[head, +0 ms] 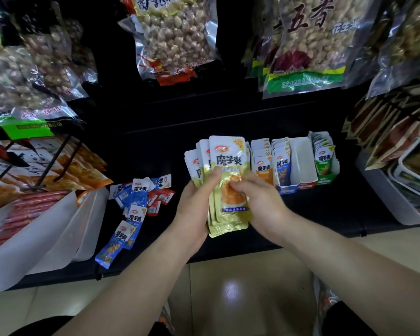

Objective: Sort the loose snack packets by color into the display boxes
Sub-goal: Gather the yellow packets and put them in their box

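Note:
My left hand [196, 202] grips a fanned stack of yellow snack packets [228, 156] above the dark shelf, thumb across the front one. My right hand [260, 197] pinches the front packet near its middle. Behind the stack stand the display boxes: an orange-packet row [262, 163], a blue box [283, 170] with packets, a nearly empty white and red box [303, 163], and a green box [325, 163]. Loose blue packets [134, 202] and red packets [160, 197] lie in a pile on the shelf to the left.
White plastic bins [66, 229] with sausages sit at the left, and another white bin [403, 207] at the right. Large bags of peanuts [175, 37] hang above. The black shelf's front edge [228, 258] runs below my hands, over a tiled floor.

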